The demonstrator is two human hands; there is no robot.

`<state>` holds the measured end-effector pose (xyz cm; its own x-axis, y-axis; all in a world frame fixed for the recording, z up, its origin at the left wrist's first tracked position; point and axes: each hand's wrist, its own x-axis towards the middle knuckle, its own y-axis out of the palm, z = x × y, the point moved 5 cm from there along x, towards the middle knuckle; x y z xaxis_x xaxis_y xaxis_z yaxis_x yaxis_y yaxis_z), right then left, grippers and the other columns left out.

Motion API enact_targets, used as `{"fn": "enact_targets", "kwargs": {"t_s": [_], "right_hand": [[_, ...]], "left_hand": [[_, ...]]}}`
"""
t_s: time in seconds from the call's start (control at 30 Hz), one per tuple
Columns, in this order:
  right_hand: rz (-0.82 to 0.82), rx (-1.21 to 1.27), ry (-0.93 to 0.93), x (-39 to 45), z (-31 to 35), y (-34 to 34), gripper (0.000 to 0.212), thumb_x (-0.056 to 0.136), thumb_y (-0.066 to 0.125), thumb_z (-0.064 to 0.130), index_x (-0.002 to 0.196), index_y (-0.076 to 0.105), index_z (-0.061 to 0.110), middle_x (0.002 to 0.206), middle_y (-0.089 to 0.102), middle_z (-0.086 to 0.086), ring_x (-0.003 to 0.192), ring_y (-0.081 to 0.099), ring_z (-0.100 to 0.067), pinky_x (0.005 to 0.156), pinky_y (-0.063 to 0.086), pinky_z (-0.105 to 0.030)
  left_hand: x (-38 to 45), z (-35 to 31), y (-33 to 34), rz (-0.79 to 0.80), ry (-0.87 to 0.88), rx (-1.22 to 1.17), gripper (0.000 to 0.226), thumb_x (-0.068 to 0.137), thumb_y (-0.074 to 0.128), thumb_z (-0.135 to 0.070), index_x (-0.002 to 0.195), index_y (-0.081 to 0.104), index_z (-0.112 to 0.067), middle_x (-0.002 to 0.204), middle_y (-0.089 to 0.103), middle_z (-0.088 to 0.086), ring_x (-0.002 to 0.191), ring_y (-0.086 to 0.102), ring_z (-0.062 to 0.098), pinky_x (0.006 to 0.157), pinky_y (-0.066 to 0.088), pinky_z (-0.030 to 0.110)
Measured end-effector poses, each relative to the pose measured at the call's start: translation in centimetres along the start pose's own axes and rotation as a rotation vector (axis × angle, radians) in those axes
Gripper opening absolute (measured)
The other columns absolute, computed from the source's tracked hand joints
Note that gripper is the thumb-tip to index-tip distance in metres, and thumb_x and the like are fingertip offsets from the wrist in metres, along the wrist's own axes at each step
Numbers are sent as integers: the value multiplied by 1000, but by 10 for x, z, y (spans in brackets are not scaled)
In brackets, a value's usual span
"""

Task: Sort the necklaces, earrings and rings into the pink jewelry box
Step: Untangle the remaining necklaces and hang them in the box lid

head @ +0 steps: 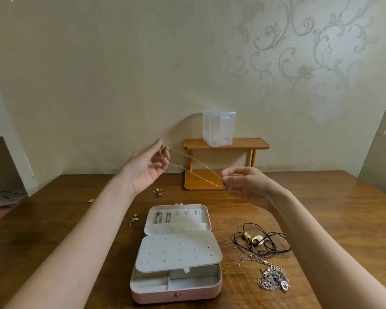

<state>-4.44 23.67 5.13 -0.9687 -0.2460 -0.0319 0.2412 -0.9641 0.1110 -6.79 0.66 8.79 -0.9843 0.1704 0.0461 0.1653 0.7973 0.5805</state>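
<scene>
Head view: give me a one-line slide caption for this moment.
Both hands, left and right, stretch a thin chain above the open pink box; other necklaces wait on the table.

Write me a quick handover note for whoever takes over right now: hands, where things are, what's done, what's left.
Left hand and right hand hold a thin chain stretched between them above the table.
Pink jewelry box lies open; two necklaces already hang in its lid, earring panel bare.
Left: this chain, the black cord necklace and silver chains right of the box, small pieces on its left.
</scene>
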Motion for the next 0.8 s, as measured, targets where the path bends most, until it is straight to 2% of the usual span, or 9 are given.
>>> {"fn": "enact_targets", "kwargs": {"t_s": [0.07,0.17,0.23,0.37,0.47,0.63,0.7,0.8], "right_hand": [[-3,4,17,0,-5,4,11,81,61,-3,86,64,6,76,65,-7,68,65,-15,61,55,-23],[16,145,30,0,-11,12,15,83,58,-3,93,61,7,79,67,-8,74,67,-18,73,55,-31],[56,212,30,0,-15,17,16,85,55,-2,94,61,10,77,65,-7,75,65,-18,81,53,-36],[221,248,53,-4,-21,27,20,78,59,7,97,60,14,78,58,-3,75,60,-16,83,51,-39],[226,191,60,-4,-26,34,27,76,68,7,101,60,12,81,57,-4,80,57,-18,84,54,-37],[138,316,22,2,-36,36,31,81,48,-18,101,61,3,97,64,-12,86,65,-22,76,58,-33],[122,399,19,3,-39,36,34,82,43,-22,100,61,1,99,65,-15,84,68,-22,71,58,-30],[101,357,28,4,-46,38,33,81,46,-22,98,62,1,100,66,-15,85,69,-21,69,58,-28]], "left_hand": [[0,-7,5,-31,80,88,9,84,61,-17,79,58,-10,69,56,1,54,53,5,48,48,14],[0,-12,12,-70,180,243,12,89,59,-18,77,57,-15,61,51,-5,42,42,2,39,37,12],[-1,-14,12,-96,223,312,13,89,59,-20,77,57,-17,59,50,-7,39,37,1,36,31,12],[0,-20,17,-99,281,399,12,91,57,-19,79,57,-16,62,47,-6,39,34,2,34,26,12],[-1,-22,30,-53,307,507,10,90,58,-18,81,58,-14,63,44,-5,40,33,2,35,24,12],[-6,-27,54,20,318,633,11,92,55,-12,83,60,-10,66,43,-3,43,37,2,40,31,11],[-8,-30,62,72,315,655,13,93,51,-8,86,61,-10,70,47,-1,49,43,1,47,39,11],[-14,-38,72,149,329,733,19,94,47,-1,90,63,-10,80,57,1,63,54,3,65,50,14]]}}
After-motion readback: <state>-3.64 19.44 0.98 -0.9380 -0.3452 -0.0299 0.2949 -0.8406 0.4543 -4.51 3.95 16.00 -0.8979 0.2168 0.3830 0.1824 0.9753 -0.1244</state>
